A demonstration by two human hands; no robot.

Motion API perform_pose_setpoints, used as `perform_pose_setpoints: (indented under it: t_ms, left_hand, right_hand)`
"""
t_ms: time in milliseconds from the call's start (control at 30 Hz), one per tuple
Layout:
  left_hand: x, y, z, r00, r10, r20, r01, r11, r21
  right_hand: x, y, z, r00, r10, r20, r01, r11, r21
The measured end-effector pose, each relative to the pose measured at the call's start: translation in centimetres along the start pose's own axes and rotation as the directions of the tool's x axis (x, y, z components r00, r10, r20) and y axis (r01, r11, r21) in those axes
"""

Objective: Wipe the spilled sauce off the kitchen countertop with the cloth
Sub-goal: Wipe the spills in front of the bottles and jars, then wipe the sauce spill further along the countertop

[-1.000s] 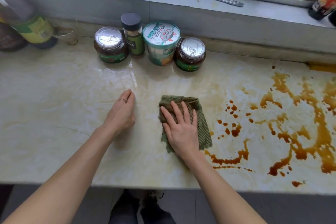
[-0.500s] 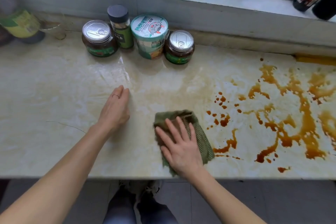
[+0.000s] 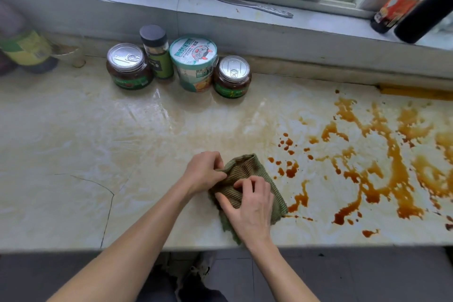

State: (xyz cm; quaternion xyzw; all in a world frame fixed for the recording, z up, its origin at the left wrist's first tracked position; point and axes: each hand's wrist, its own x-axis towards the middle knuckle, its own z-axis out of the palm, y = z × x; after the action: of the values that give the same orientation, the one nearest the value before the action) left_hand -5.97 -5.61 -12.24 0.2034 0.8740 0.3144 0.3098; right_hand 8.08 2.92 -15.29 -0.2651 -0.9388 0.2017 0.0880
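A green ribbed cloth [image 3: 247, 171] lies bunched on the pale marble countertop [image 3: 122, 154] near its front edge. My left hand [image 3: 203, 171] pinches the cloth's left edge with curled fingers. My right hand [image 3: 252, 206] lies on top of the cloth, its fingers curled and gripping a fold. Brown-orange spilled sauce [image 3: 382, 167] spreads in streaks and drops over the right part of the countertop, starting just right of the cloth.
Two tin-lidded jars [image 3: 128, 67] [image 3: 232, 77], a black-capped spice jar [image 3: 157, 51] and a paper cup tub [image 3: 195, 62] stand at the back wall. Bottles [image 3: 402, 7] stand on the window sill at right, another bottle [image 3: 27, 49] at far left. A knife [image 3: 255, 6] lies on the sill.
My left hand moved right from the bare countertop onto the cloth's edge. My right hand went from flat on the cloth to curled, gathering the fabric. The cloth is more bunched.
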Motion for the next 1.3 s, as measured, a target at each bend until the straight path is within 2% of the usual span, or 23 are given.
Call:
perform_pose_setpoints:
  t_ms: [33, 100, 200, 267, 333, 367, 400, 467, 567, 633, 700, 767, 833, 900, 1033, 1100, 1167, 1233, 1300]
  left_hand:
    - [-0.2, 0.5, -0.3, 0.996, -0.015, 0.091, 0.033, 0.980, -0.198]
    - [-0.9, 1.5, -1.1, 0.970, -0.021, 0.241, 0.150, 0.833, -0.532]
    - [-1.2, 2.0, -2.5, 0.943, -0.012, 0.332, 0.275, 0.590, -0.759]
    - [-1.3, 2.5, -3.7, 0.944, -0.002, 0.330, 0.291, 0.477, -0.829]
    - [-1.2, 3.2, -5.5, 0.968, -0.024, 0.250, 0.237, 0.417, -0.878]
    - [-1.2, 3.6, -6.7, 0.982, -0.041, 0.183, 0.184, 0.406, -0.895]
    - [-1.2, 4.0, -8.0, 0.992, -0.056, 0.110, 0.123, 0.406, -0.906]
    - [-1.3, 4.4, -10.7, 0.998, -0.052, -0.046, -0.018, 0.455, -0.890]
    - [-2.0, 4.1, -14.1, 0.964, 0.056, -0.260, -0.240, 0.607, -0.758]
    - [-2.9, 3.4, -15.1, 0.927, 0.180, -0.328, -0.353, 0.713, -0.606]
    - [-3.8, 2.1, -14.4, 0.899, 0.320, -0.299, -0.419, 0.825, -0.380]
    - [-4.5, -0.1, -11.8, 0.908, 0.385, -0.163, -0.404, 0.909, -0.100]
    - [-5.1, -2.6, -9.1, 0.951, 0.302, 0.059, -0.307, 0.948, 0.085]
    - [-5.8, -4.1, -6.8, 0.965, 0.186, 0.185, -0.213, 0.968, 0.134]
    - [-5.0, -5.3, -6.7, 0.990, 0.135, 0.026, -0.137, 0.987, 0.090]
    - [-4.3, -5.3, -7.2, 0.989, 0.125, -0.078, -0.118, 0.989, 0.086]
    - [-3.8, -5.0, -7.5, 0.980, 0.100, -0.174, -0.092, 0.994, 0.051]
    - [-3.4, -4.9, -7.7, 0.968, 0.068, -0.240, -0.066, 0.998, 0.015]
    - [-3.1, -5.1, -7.8, 0.960, 0.040, -0.278, -0.044, 0.999, -0.006]
  right_hand:
    - [0.4, -0.7, -0.2, 0.996, 0.081, 0.044, -0.081, 0.997, 0.017]
    - [1.1, -1.8, -1.3, 0.957, 0.244, 0.158, -0.262, 0.960, 0.100]
    - [2.4, -2.3, -2.8, 0.911, 0.337, 0.238, -0.390, 0.893, 0.226]
    - [3.7, -2.3, -4.5, 0.872, 0.362, 0.328, -0.480, 0.761, 0.437]
    - [5.5, -2.5, -7.0, 0.843, 0.357, 0.401, -0.537, 0.544, 0.645]
    - [6.4, -2.4, -8.5, 0.860, 0.347, 0.374, -0.508, 0.511, 0.693]
    - [7.4, -2.3, -10.1, 0.881, 0.336, 0.333, -0.469, 0.531, 0.706]
    - [9.0, -1.9, -12.7, 0.922, 0.303, 0.243, -0.383, 0.609, 0.695]
    - [10.4, -0.4, -14.7, 0.957, 0.247, 0.149, -0.284, 0.710, 0.644]
    - [10.6, 0.9, -14.5, 0.966, 0.255, 0.045, -0.241, 0.824, 0.513]
    - [10.3, 2.1, -13.3, 0.963, 0.259, -0.076, -0.220, 0.916, 0.336]
    - [9.1, 3.2, -11.5, 0.943, 0.320, -0.088, -0.289, 0.923, 0.252]
    - [7.9, 4.3, -9.1, 0.919, 0.395, 0.006, -0.387, 0.898, 0.211]
    - [6.7, 5.4, -7.5, 0.906, 0.416, 0.078, -0.423, 0.882, 0.209]
    - [7.0, 3.9, -7.0, 0.913, 0.407, 0.013, -0.394, 0.876, 0.279]
    - [7.3, 1.4, -7.2, 0.964, 0.256, -0.073, -0.221, 0.922, 0.316]
    - [7.3, -1.4, -6.9, 0.997, 0.012, -0.074, 0.011, 0.950, 0.312]
    - [6.3, -3.7, -5.7, 0.967, -0.239, 0.092, 0.202, 0.932, 0.301]
    - [5.1, -4.8, -4.7, 0.883, -0.379, 0.277, 0.281, 0.900, 0.334]
